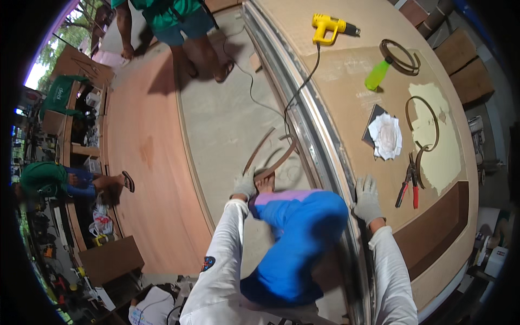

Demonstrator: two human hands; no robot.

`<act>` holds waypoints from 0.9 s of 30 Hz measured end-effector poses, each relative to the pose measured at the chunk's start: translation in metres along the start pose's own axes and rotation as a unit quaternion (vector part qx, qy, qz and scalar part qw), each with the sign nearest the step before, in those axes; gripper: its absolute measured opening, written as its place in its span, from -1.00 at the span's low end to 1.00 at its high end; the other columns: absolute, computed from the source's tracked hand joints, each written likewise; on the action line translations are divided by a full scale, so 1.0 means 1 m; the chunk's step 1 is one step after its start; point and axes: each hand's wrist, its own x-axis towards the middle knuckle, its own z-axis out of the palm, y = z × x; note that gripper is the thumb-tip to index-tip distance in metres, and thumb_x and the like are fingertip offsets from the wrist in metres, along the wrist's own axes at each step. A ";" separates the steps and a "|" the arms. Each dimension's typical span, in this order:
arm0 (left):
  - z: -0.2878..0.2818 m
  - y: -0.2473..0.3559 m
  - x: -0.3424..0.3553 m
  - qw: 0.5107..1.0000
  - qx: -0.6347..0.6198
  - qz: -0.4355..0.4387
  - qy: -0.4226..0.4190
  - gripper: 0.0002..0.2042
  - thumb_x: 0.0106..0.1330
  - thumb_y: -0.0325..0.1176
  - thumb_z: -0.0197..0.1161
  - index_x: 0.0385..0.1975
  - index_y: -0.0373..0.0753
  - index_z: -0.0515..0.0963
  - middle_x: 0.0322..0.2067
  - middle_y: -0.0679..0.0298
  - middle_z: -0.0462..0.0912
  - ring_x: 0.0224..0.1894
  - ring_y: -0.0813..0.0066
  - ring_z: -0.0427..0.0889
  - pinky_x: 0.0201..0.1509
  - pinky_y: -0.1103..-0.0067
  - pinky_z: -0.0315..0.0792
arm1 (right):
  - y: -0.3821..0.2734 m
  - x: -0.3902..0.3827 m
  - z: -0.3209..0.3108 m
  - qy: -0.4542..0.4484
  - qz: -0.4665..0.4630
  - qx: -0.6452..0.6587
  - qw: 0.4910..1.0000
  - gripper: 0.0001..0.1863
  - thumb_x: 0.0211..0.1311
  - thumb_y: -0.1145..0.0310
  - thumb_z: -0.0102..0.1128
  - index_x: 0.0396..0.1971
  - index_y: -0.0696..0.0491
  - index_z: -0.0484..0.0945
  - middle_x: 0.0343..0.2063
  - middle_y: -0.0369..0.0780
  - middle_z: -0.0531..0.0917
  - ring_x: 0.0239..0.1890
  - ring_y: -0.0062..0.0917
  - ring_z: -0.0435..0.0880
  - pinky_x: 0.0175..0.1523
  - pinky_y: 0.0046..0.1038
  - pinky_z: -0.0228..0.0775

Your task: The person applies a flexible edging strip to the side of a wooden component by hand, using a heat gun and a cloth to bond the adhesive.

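Note:
Down over the floor beside my bare foot, my left hand (245, 185), in a grey work glove, closes on the end of a curved brown strip (276, 164). Its fingertips are partly hidden. My right hand (368, 201), gloved the same way, lies flat with fingers stretched on the edge of the cardboard-covered worktable (341, 81). Nearest to it on the table are red-and-black handled pliers (410, 186) and a crumpled white cloth or paper (385, 136) on a dark square piece. Further off lie bent brown strips (425, 123).
A yellow heat gun (331, 28) lies at the table's far end, its cord trailing to the floor. A green bottle (377, 76) is on the cardboard. To the left is a large wooden panel (146, 162). Two people in green stand nearby, one ahead, one at left.

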 end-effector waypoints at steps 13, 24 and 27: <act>-0.218 0.065 0.002 0.984 -0.040 -0.016 0.173 -0.68 0.32 -0.33 0.10 0.01 -0.15 0.65 -0.13 -0.05 0.73 -0.08 -0.10 0.71 0.04 0.12 0.53 | 0.009 0.002 0.000 0.012 0.022 0.113 0.993 -0.13 0.25 0.11 0.11 0.55 0.08 0.11 0.54 0.23 -0.03 0.58 0.22 -0.14 0.60 0.13 -0.34; -0.420 0.300 0.155 0.872 0.050 0.258 0.413 -0.51 0.30 -0.55 0.17 0.28 -0.21 0.44 -0.25 0.06 0.63 -0.21 0.05 0.62 -0.12 0.20 0.51 | 0.001 -0.008 -0.013 0.141 0.082 0.125 0.979 -0.26 0.22 0.15 0.18 0.38 0.15 0.35 0.46 0.17 0.19 0.51 0.18 0.10 0.50 0.20 -0.05; -0.445 0.388 0.235 0.848 0.039 0.339 0.405 -0.53 0.28 -0.53 0.19 0.23 -0.17 0.49 -0.29 0.05 0.67 -0.23 0.05 0.65 -0.16 0.22 0.52 | -0.006 -0.004 -0.021 0.122 0.127 0.150 0.973 -0.23 0.16 0.12 0.26 0.37 0.15 0.36 0.46 0.16 0.19 0.51 0.19 0.08 0.50 0.20 -0.07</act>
